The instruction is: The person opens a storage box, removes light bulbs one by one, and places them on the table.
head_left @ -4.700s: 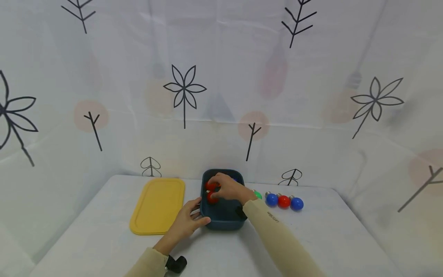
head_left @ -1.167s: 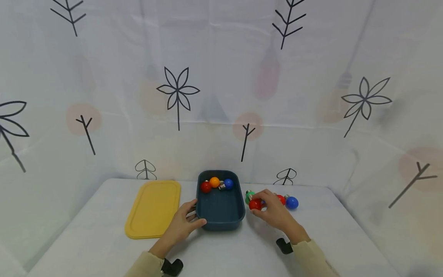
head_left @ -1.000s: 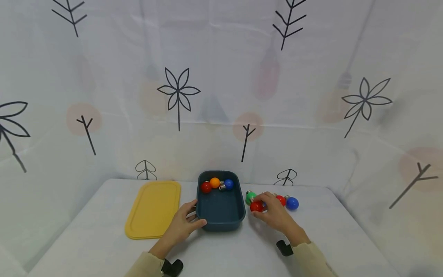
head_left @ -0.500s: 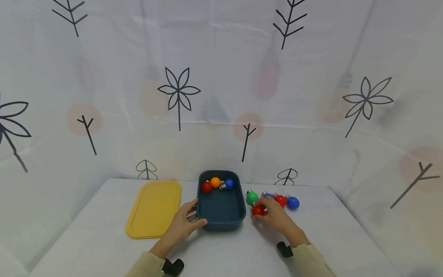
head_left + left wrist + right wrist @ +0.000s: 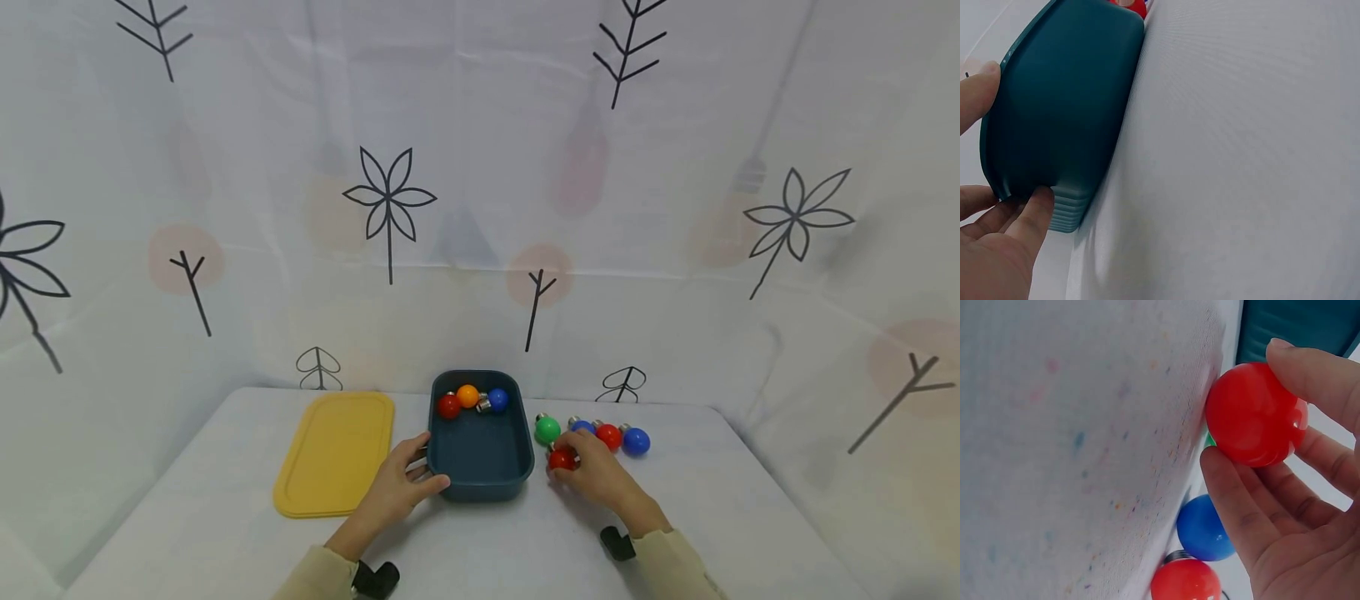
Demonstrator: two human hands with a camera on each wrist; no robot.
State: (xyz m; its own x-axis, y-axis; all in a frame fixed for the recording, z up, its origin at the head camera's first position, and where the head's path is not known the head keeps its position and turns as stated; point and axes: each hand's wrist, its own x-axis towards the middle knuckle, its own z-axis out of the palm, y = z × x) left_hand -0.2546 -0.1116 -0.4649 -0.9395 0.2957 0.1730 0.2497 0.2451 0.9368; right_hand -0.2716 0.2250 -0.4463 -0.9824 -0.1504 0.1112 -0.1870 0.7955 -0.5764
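Note:
My right hand [image 5: 602, 475] holds a red light bulb [image 5: 560, 461] between thumb and fingers, low over the table right of a dark blue-green plastic box [image 5: 482, 492]. In the right wrist view, the red bulb's round end faces the camera and fingers surround its sides. My left hand [image 5: 396, 490] grips the box's near left corner, thumb at the front rim and fingers against the side wall. Inside the box, at its far end, lie a red bulb [image 5: 448, 407], an orange bulb [image 5: 468, 396] and a blue bulb [image 5: 497, 400].
Beyond my right hand, a green bulb [image 5: 547, 430], a blue bulb [image 5: 582, 427], a red bulb [image 5: 609, 437] and another blue bulb [image 5: 636, 442] lie in a row. A yellow lid [image 5: 335, 454] lies left of the box. A patterned cloth [image 5: 480, 317] hangs behind the table.
My right hand has taken a red bulb out of the box to its right side, then lowered it nearer me, uncovering the green bulb. My left hand stays at the box corner.

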